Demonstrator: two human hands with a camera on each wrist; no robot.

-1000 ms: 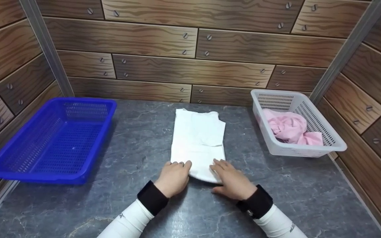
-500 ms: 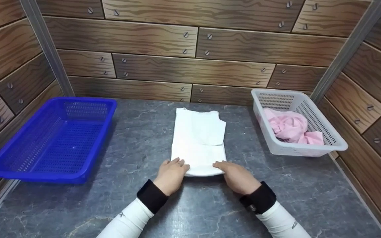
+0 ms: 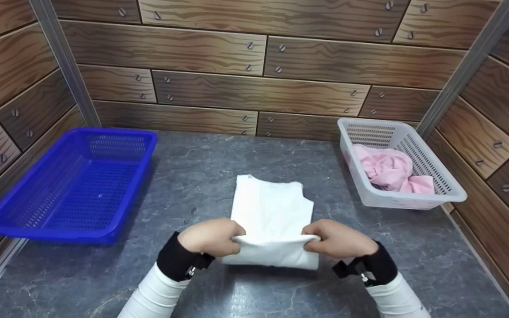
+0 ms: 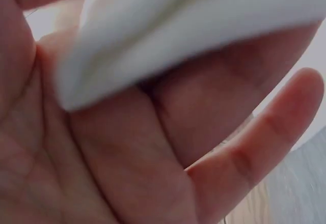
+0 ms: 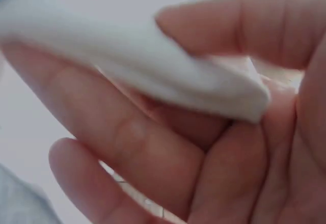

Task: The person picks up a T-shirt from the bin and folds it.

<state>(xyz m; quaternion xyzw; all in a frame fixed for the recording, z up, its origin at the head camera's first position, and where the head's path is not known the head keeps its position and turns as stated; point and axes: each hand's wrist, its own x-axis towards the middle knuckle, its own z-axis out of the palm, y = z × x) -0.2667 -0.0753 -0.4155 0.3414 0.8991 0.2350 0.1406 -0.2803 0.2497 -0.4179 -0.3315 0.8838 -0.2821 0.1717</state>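
A folded white garment (image 3: 276,207) lies at the middle of the grey table, its near part lifted into a raised edge. My left hand (image 3: 214,237) pinches the left end of that edge between thumb and fingers. At the right end, my right hand (image 3: 340,238) grips the same edge. In the left wrist view the white cloth (image 4: 168,35) runs across the fingers, blurred. The right wrist view has the thumb on top of the cloth layers (image 5: 168,76) and the fingers beneath. Below the raised edge, the front of the garment hangs close over the table.
A blue perforated basket (image 3: 133,194) stands at the left. On the right is a white perforated basket (image 3: 413,202) holding a crumpled pink cloth (image 3: 387,168). Wood-patterned walls (image 3: 219,88) enclose the grey marbled table (image 3: 188,176) at the back and sides.
Both hands have gone from resting at the garment's near edge to gripping it and raising it. The garment's far end has come toward me. The baskets stay put.
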